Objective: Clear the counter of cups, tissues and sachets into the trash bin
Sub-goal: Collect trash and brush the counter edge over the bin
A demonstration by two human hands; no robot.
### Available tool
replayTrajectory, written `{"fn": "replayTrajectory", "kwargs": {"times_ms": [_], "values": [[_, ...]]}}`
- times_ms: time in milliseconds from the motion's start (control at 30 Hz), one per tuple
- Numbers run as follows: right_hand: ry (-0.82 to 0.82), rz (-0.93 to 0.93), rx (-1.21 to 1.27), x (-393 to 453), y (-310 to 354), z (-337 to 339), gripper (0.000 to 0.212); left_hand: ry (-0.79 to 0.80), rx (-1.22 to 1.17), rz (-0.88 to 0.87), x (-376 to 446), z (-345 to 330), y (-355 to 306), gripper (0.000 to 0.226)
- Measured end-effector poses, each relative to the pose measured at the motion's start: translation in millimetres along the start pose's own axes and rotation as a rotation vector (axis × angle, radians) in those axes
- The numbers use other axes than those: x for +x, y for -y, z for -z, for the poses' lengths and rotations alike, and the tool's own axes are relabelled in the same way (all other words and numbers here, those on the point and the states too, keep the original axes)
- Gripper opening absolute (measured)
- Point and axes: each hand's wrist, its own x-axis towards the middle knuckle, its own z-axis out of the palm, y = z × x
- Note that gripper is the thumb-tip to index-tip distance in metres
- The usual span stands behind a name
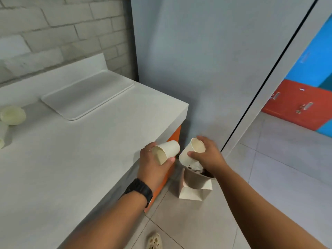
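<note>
My left hand (152, 168) grips a cream paper cup (168, 151) tipped on its side, its mouth facing me, just past the counter's right edge. My right hand (208, 155) holds a second paper cup (190, 151), tilted with its mouth up, right above the trash bin (195, 182). The bin is a small brownish tub on the floor beside the counter, with crumpled tissue and dark waste showing inside. More pale cups (12, 115) lie on the white counter (80, 159) at the far left edge of view.
A white tray (86, 96) lies at the back of the counter near the brick wall. The counter's side panel is orange. A white box (194, 194) sits under the bin. Grey tiled floor spreads to the right; a dark door frame edge runs diagonally there.
</note>
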Motion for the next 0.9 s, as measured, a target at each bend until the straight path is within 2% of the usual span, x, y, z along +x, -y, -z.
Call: {"fn": "replayTrajectory", "kwargs": {"times_ms": [133,233,533,667,767,833,900], "values": [[-0.147,-0.135,-0.027,42.2,-23.8,21.3,0.074,0.222,0.119,-0.079,47.3,-46.8,-4.7,0.077],[-0.183,-0.247,-0.036,59.7,-53.7,29.1,0.075,0.349,0.239,-0.098,74.7,-80.1,0.2,0.078],[-0.136,-0.376,-0.155,139.4,-137.2,40.6,0.074,0.445,0.378,0.074,134.9,-185.7,31.4,0.08],[0.027,-0.39,-0.162,180.9,-169.6,32.6,0.083,0.562,0.353,0.217,156.8,-231.3,45.6,0.097],[0.167,-0.425,-0.243,202.6,-196.3,28.5,0.087,0.634,0.42,0.282,165.4,-253.4,58.4,0.097],[0.235,-0.412,-0.32,205.0,-205.0,27.9,0.081,0.667,0.452,0.325,160.7,-252.7,64.5,0.09],[0.309,-0.331,-0.376,203.9,-199.6,31.8,0.066,0.647,0.487,0.337,151.8,-243.6,64.3,0.083]]}}
